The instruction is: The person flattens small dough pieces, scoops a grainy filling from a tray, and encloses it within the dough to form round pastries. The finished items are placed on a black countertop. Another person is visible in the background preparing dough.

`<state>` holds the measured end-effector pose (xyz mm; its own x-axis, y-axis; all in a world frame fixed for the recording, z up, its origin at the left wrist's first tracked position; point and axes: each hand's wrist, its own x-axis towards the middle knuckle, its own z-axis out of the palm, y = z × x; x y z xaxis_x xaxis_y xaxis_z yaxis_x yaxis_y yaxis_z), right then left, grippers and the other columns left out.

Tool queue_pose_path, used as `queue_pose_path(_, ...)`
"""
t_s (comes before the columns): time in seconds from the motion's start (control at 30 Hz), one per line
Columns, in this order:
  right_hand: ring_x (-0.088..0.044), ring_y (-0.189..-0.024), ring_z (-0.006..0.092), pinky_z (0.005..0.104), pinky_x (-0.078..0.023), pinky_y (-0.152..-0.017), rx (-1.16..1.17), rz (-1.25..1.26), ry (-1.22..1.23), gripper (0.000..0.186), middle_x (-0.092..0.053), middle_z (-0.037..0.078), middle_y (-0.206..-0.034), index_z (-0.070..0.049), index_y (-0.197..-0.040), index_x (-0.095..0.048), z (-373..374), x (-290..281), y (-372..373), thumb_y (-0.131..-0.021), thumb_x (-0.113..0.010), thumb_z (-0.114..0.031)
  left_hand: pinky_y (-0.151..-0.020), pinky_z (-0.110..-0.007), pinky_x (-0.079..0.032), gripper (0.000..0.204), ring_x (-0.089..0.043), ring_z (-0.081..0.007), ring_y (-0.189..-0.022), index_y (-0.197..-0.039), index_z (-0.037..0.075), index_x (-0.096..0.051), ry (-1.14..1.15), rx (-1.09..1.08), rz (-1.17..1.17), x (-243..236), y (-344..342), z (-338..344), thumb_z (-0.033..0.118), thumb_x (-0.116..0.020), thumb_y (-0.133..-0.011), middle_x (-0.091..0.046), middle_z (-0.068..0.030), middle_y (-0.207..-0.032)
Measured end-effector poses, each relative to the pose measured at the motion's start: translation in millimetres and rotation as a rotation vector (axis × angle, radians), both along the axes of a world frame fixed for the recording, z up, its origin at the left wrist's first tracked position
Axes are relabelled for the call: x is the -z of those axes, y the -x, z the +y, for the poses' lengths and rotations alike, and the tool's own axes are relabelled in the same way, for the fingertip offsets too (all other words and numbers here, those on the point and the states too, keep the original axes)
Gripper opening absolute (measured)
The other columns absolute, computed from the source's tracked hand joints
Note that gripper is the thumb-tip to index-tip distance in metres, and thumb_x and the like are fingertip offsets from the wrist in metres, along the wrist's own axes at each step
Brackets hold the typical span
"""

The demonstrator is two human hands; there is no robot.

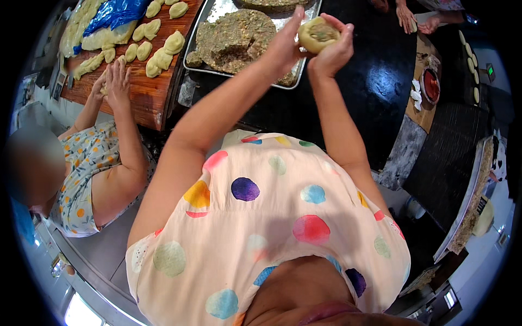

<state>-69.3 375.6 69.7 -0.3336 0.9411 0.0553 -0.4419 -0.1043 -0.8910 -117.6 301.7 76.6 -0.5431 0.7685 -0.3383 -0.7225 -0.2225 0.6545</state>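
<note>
A round piece of pale dough (305,39) with a greenish-brown filling showing in its middle is held up beyond the tray's right edge. My right hand (333,58) cups it from below and the right, fingers curled round its far rim. My left hand (284,44) is against the dough's left side, its fingers stretched long and the thumb near the lower edge. Just left of my hands, a metal tray (191,61) bears a large mound of minced filling (231,41), with more filling (269,4) at its far end.
At left, a wooden table (144,103) carries several dough pieces (160,61) and a blue plastic sheet (114,16). A person (89,168) beside me works dough there. Another person's hands (406,20) are at far right, near a red-filled bowl (430,86). A black table (375,81) extends rightward.
</note>
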Motion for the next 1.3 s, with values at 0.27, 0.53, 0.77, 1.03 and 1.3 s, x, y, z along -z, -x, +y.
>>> queue_pose_path(0.27,-0.062,-0.105,0.0224,0.0338,-0.040,-0.103,-0.119,-0.273,-0.537,0.028,-0.065,0.013,-0.114,-0.002,-0.110,-0.064,-16.9,5.5,-9.4,-0.099,-0.052,-0.024,-0.082,-0.032,-0.052,0.036,-0.059,-0.0146,-0.097,-0.116,0.009,-0.052,0.023,-0.066,0.210,12.8,-7.0,-1.7,0.042,-0.045,-0.101,-0.057,-0.0031,-0.107)
queue_pose_path(0.53,-0.049,-0.125,0.0312,0.0380,-0.041,-0.105,-0.373,-0.475,-0.797,0.097,-0.051,0.017,-0.132,-0.005,-0.146,-0.027,-0.5,-8.9,-34.6,-0.066,-0.081,-0.008,-0.086,-0.031,-0.053,0.056,-0.066,-0.0181,-0.100,-0.121,0.009,-0.056,0.009,0.343,0.213,-22.8,30.9,-13.7,0.056,-0.054,-0.092,-0.063,-0.0085,-0.117)
queue_pose_path(0.77,-0.046,-0.130,0.0343,0.0406,-0.040,-0.106,-0.631,-0.406,-0.851,0.104,-0.048,0.016,-0.139,-0.007,-0.145,-0.029,11.9,-43.1,-57.5,-0.062,-0.089,-0.024,-0.095,-0.030,-0.049,0.056,-0.058,-0.0138,-0.110,-0.133,0.007,-0.045,-0.070,0.546,0.254,-32.9,23.8,-34.7,0.031,-0.069,-0.088,-0.057,-0.0052,-0.117)
queue_pose_path(1.03,-0.055,-0.119,0.0310,0.0384,-0.043,-0.102,-0.456,-0.305,-0.858,0.101,-0.060,0.015,-0.123,-0.006,-0.145,-0.030,-9.9,-46.0,-62.2,-0.062,-0.087,-0.018,-0.086,-0.028,-0.053,0.061,-0.056,-0.0147,-0.111,-0.135,0.007,-0.042,-0.143,0.380,0.157,-37.2,-8.8,-38.5,0.026,-0.073,-0.086,-0.053,-0.0062,-0.120)
queue_pose_path(1.3,-0.058,-0.115,0.0325,0.0432,-0.044,-0.103,-0.060,-0.345,-1.230,0.084,-0.059,0.012,-0.125,-0.005,-0.134,-0.044,-12.1,-39.1,-64.1,-0.061,-0.084,-0.012,-0.081,-0.025,-0.052,0.053,-0.058,-0.0109,-0.103,-0.132,0.006,-0.047,-0.038,0.449,0.109,-56.1,-11.3,-37.9,0.030,-0.068,-0.089,-0.058,-0.0039,-0.113)
